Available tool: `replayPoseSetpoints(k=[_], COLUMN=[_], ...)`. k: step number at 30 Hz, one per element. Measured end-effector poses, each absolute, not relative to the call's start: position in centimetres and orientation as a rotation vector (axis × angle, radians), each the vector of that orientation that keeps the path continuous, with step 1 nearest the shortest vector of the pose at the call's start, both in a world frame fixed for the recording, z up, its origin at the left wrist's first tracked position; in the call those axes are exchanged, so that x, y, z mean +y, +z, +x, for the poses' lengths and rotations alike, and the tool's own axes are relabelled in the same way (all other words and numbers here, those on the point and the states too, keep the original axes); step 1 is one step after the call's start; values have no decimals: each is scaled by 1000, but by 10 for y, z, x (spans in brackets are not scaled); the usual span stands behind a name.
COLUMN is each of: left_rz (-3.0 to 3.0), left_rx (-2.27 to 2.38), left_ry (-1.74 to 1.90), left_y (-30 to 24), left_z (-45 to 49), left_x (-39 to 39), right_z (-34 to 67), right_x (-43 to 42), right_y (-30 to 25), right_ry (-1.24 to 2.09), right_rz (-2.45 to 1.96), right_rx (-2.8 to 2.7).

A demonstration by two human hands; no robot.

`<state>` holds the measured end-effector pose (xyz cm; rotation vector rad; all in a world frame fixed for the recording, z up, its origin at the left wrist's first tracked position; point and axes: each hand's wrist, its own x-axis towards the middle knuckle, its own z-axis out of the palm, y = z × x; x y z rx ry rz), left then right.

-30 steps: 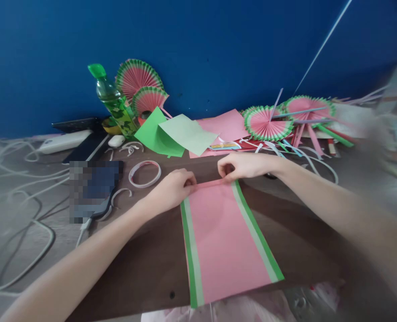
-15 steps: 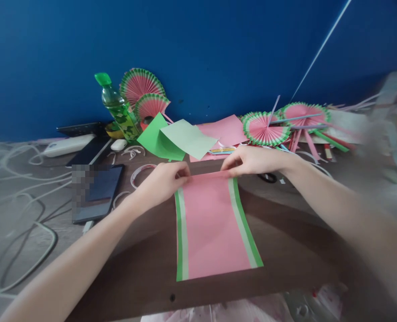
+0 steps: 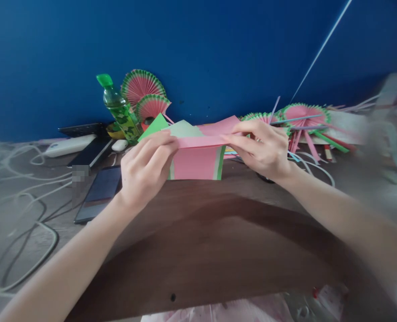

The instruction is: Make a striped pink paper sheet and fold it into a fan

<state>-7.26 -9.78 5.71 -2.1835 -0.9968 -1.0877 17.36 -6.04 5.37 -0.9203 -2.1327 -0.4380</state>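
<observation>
Between my two hands hangs a pink sheet of paper (image 3: 195,163) with green and pale green stripes along its sides. A narrow band is folded along its upper edge. My left hand (image 3: 148,165) pinches that edge at the left end, fingers closed. At the right end my right hand (image 3: 263,145) grips the same edge between thumb and fingers. The paper is lifted off the table, its lower part hanging down on the far side of the fold. Behind it lie a pale green sheet (image 3: 185,129) and a bright green sheet (image 3: 155,126), partly hidden.
Pleated watermelon-coloured paper fans (image 3: 143,87) lean on the blue wall beside a green bottle (image 3: 116,107). More fans (image 3: 306,112) with paper strips lie at the right. A tablet (image 3: 99,192) and white cables (image 3: 51,232) occupy the left of the table (image 3: 212,250).
The pink paper has been lifted off the table and turned, so its long part now hangs away from me. Both hands have risen with it and still hold its edge.
</observation>
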Motion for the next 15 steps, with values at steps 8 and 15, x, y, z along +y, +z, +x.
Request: replayPoseSetpoints(k=[8, 15], left_rz=[-2042, -2472], left_rx=[-754, -1332], left_ry=[-1125, -419], left_y=[65, 56], left_z=[-74, -71], left_x=[-100, -89], right_z=[174, 176], right_x=[-68, -53], right_y=[65, 63], right_ry=[-767, -79], right_rz=[-795, -952], right_rx=[-1957, -2686])
